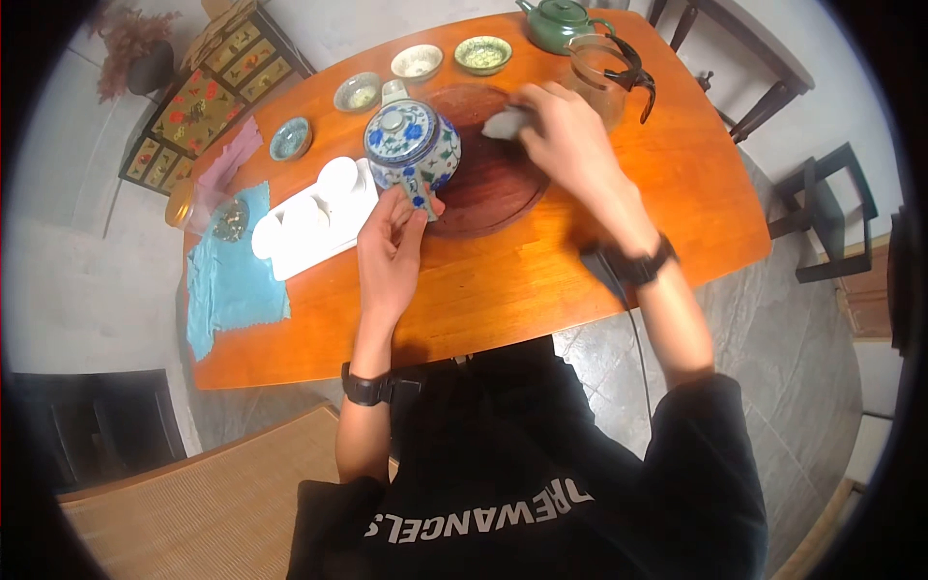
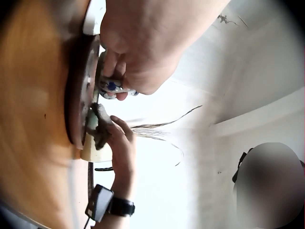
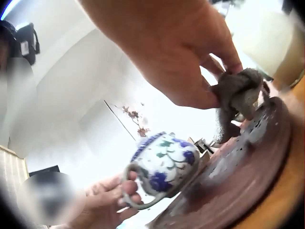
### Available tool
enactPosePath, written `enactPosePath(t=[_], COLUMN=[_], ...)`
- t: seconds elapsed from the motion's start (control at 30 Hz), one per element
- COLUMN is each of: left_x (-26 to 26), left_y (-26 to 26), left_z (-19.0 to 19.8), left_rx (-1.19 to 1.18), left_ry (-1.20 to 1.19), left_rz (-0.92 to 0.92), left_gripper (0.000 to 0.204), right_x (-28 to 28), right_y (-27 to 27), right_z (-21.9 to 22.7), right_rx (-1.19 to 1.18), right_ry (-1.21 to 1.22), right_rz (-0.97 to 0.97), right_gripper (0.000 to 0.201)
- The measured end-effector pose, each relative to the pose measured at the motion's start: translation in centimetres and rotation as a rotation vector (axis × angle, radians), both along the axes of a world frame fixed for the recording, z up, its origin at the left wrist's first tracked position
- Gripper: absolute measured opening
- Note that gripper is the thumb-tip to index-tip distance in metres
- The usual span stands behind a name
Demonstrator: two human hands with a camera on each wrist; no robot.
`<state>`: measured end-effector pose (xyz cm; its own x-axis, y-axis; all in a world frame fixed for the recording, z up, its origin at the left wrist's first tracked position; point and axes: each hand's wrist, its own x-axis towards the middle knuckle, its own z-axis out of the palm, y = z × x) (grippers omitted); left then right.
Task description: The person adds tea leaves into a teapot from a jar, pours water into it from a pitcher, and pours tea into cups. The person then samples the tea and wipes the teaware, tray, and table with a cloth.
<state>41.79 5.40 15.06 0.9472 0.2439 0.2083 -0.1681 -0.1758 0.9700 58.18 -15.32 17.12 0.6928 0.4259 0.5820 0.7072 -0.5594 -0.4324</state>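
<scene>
My left hand grips the handle of a white teapot with blue flowers and green leaves; its lid is on. In the head view the teapot overlaps the left part of a round dark red-brown tray. Over the far right part of that tray, my right hand pinches a crumpled grey cloth between thumb and fingers. The tray's surface looks wet in the right wrist view. Behind my right hand stands a glass pitcher with a dark handle.
Several small bowls line the far side of the wooden table, with a green teapot at the far right. To the left are a white tray with white cups, a blue cloth and a jar lying on its side.
</scene>
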Motion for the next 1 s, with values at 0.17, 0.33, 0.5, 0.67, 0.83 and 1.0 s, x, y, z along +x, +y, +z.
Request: enactPosePath(t=[0.17, 0.33, 0.5, 0.67, 0.83, 1.0], left_x=[0.9, 1.2, 1.0, -2.8, -9.2, -14.3], left_y=[0.1, 0.4, 0.9, 0.7, 2.9, 6.6], left_z=[-1.1, -1.1, -1.4, -1.3, -2.4, -3.5], left_rx=[0.024, -0.005, 0.033, 0.060, 0.124, 0.188], left_ry=[0.019, 0.031, 0.050, 0.011, 0.002, -0.052], left_rz=[-0.028, -0.079, 0.012, 0.161, 0.267, 0.476], left_gripper=[0.023, 0.026, 0.032, 0.035, 0.027, 0.019], right_x=[-9.1, -9.6, -8.2, -6.4, -6.7, -8.9], right_y=[-5.0, -8.2, -7.0, -6.4, -6.7, -8.1], right_z=[0.2, -1.8, -2.9, -2.2, -3.4, -4.3], right_rx=[0.173, -0.100, -0.304, -0.147, -0.250, -0.305], right_ry=[0.262, 0.282, 0.110, 0.112, 0.191, 0.042], right_rz=[-0.082, -0.269, -0.187, -0.257, -0.207, -0.398], right_gripper=[0.036, 0.040, 0.041, 0.039, 0.038, 0.042])
